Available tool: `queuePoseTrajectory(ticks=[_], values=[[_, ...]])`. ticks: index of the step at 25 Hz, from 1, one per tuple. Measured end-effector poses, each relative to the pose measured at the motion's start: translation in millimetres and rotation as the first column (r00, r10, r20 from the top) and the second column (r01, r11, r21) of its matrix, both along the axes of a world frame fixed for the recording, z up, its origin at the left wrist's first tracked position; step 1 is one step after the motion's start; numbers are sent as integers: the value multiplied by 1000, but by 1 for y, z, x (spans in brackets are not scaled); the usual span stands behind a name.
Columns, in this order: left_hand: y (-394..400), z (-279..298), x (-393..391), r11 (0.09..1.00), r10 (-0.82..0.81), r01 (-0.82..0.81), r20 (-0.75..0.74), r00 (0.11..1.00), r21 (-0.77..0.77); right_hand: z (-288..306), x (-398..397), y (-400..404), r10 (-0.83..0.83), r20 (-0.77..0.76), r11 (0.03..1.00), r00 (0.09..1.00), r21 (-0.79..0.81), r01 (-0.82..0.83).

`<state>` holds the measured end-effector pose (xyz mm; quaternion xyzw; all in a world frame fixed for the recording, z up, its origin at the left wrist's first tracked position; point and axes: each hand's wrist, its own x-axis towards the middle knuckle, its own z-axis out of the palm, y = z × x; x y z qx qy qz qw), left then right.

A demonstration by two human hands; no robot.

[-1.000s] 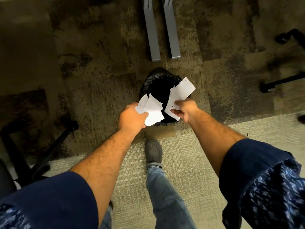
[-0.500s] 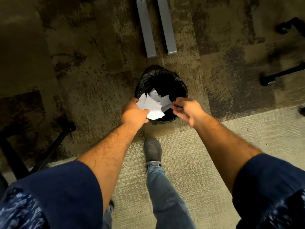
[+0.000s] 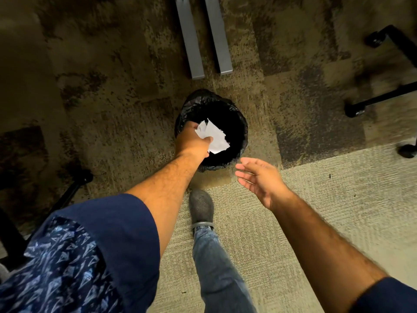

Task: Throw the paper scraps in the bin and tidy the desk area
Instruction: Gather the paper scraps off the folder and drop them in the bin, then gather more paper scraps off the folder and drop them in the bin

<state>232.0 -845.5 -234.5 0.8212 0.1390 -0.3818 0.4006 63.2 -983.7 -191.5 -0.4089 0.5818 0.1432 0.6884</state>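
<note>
Paper scraps (image 3: 214, 137): white, torn, bunched together, held over the open mouth of the bin (image 3: 237, 114), toward its left rim. Left hand (image 3: 191, 142) is closed around them; the fingers wrap the near-left ends of the scraps, the back of the hand faces the camera, and the hand sits over the bin's left rim. The free ends fan out to the right, above the dark interior. Number of separate pieces in the bunch cannot be counted.

Right hand (image 3: 259, 179): empty, fingers spread and loosely extended, palm turned left. It hangs just outside the bin's near-right rim, not touching the bin or the paper.

Bin stands on the carpet (image 3: 112, 114), lined with a black bag that is gathered over the rim. Its inside reads as solid black; contents, if any, cannot be made out. The near rim is partly covered by the left forearm.

Shoe (image 3: 201, 208) and a jeans leg (image 3: 216, 263) stand just short of the bin, on the paler strip of carpet. Two grey metal bars (image 3: 203, 37) lie on the floor beyond the bin, cut off by the top edge. Black chair legs with castors (image 3: 379, 96) show at the right edge, another (image 3: 70, 195) at the left; both chairs are mostly out of frame. Dark blue sleeves fill the lower corners.
</note>
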Motion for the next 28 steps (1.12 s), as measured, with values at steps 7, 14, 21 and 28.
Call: queuePoseTrajectory(ticks=[7, 14, 21, 28], values=[[10, -8, 2, 981, -182, 184, -41, 982, 58, 10, 32, 3, 37, 43, 999, 998, -26, -36], [95, 11, -4, 982, -166, 165, -6, 986, 87, 25, 69, 49, 159, 62, 987, 985, -46, -157], [222, 62, -16, 991, 0, -27, 194, 981, 134, 43, 108, 159, 338, 130, 941, 932, -48, -335], [363, 124, -42, 968, 154, -221, 404, 902, 123, 83, 129, 306, 596, 251, 802, 763, -152, -577]])
